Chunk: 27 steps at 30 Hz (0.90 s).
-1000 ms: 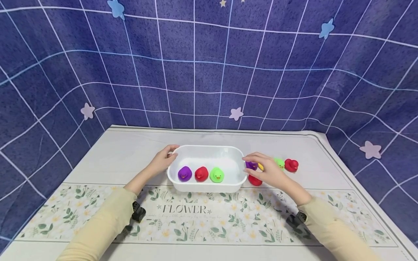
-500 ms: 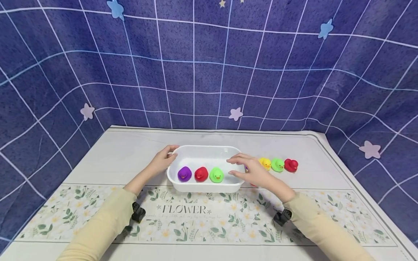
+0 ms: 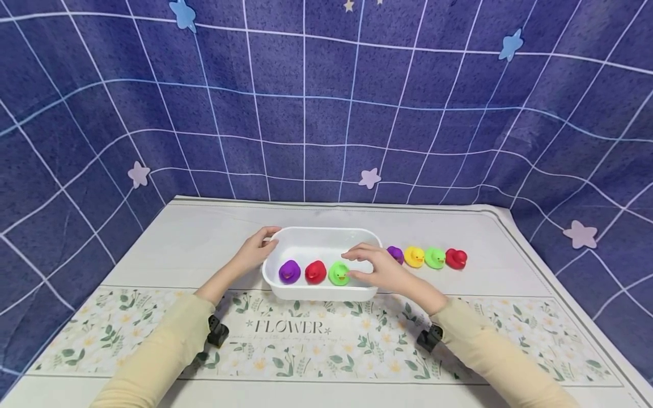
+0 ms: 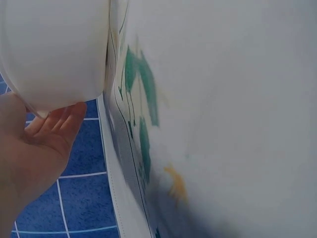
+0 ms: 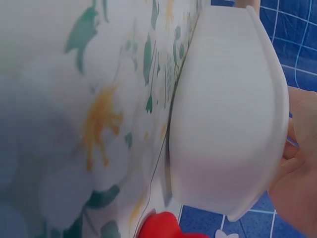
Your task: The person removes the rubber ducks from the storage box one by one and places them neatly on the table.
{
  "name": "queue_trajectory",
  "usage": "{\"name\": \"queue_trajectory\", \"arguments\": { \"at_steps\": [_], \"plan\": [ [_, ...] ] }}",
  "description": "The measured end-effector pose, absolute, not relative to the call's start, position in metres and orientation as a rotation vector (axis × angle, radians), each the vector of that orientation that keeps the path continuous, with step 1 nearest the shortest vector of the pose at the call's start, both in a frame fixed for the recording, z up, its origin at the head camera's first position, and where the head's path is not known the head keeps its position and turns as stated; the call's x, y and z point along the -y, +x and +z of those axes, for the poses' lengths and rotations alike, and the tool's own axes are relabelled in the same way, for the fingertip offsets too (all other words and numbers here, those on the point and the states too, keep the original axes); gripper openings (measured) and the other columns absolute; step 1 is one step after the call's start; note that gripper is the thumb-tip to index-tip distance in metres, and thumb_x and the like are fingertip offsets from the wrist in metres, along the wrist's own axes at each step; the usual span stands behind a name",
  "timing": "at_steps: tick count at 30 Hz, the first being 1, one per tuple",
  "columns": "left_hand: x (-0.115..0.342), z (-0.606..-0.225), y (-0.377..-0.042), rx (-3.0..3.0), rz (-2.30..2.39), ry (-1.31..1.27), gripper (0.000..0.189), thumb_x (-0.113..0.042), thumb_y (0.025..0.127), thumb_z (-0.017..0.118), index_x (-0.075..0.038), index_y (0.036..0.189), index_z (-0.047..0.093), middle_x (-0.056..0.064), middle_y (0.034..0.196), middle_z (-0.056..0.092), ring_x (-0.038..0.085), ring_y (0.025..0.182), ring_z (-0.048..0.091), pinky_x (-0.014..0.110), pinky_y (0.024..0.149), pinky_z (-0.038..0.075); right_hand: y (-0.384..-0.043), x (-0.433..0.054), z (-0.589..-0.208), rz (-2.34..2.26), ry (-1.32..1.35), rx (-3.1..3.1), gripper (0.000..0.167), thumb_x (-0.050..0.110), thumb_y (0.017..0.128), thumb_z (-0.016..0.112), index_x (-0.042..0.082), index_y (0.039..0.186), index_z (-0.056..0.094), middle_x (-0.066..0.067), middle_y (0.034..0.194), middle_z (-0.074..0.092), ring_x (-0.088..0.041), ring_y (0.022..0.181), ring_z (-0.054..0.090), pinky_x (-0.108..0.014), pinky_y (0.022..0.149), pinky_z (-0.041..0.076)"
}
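We see the left hand (image 3: 252, 252) touch the tub (image 3: 321, 293), grip unclear; right hand (image 3: 381, 269), fingers apart, near its green duck (image 3: 338, 273).

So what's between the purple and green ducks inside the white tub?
The head view shows a red rubber duck sitting between the purple rubber duck and the green rubber duck.

Three ducks (image 3: 315, 272) (purple, red, green) sit lined up inside the white tub (image 3: 322, 293).
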<state>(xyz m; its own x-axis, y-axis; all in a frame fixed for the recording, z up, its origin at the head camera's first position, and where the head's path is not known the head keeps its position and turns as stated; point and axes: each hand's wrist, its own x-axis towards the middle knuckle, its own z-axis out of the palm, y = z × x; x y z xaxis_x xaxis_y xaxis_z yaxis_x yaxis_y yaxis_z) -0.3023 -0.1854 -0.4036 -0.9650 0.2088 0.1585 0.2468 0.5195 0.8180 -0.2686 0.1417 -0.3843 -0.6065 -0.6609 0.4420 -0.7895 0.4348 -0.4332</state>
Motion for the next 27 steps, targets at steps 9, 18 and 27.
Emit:
{"name": "queue_trajectory", "arguments": {
  "at_steps": [9, 18, 27],
  "plan": [
    [0.186, -0.404, -0.302, 2.701, -1.468, -0.411, 0.042, -0.014, 0.098, 0.046, 0.001, 0.137, 0.040, 0.027, 0.134, 0.047, 0.040, 0.112, 0.057, 0.042, 0.089, 0.054, -0.274, -0.129, -0.386, 0.956, 1.329, 2.546, 0.040, 0.019, 0.083, 0.072, 0.001, 0.117, 0.063, -0.009, 0.111, 0.065, -0.019, 0.101, 0.060, -0.034, 0.089, 0.052],
    [0.186, -0.403, -0.301, 2.711, -1.459, -0.410, 0.042, -0.014, 0.098, 0.046, 0.000, 0.138, 0.040, 0.027, 0.135, 0.047, 0.040, 0.113, 0.056, 0.041, 0.089, 0.054, -0.278, -0.124, -0.388, 0.907, 1.335, 2.586, 0.040, 0.023, 0.082, 0.073, 0.001, 0.114, 0.065, -0.007, 0.107, 0.067, -0.020, 0.096, 0.064, -0.030, 0.083, 0.055],
    [0.186, -0.403, -0.301, 2.710, -1.461, -0.414, 0.042, -0.014, 0.099, 0.045, 0.000, 0.138, 0.039, 0.027, 0.134, 0.047, 0.040, 0.114, 0.056, 0.042, 0.090, 0.054, -0.276, -0.120, -0.386, 0.878, 1.233, 2.729, 0.045, 0.023, 0.078, 0.076, 0.002, 0.116, 0.064, -0.006, 0.108, 0.067, -0.020, 0.096, 0.064, -0.031, 0.084, 0.055]
  ]
}}
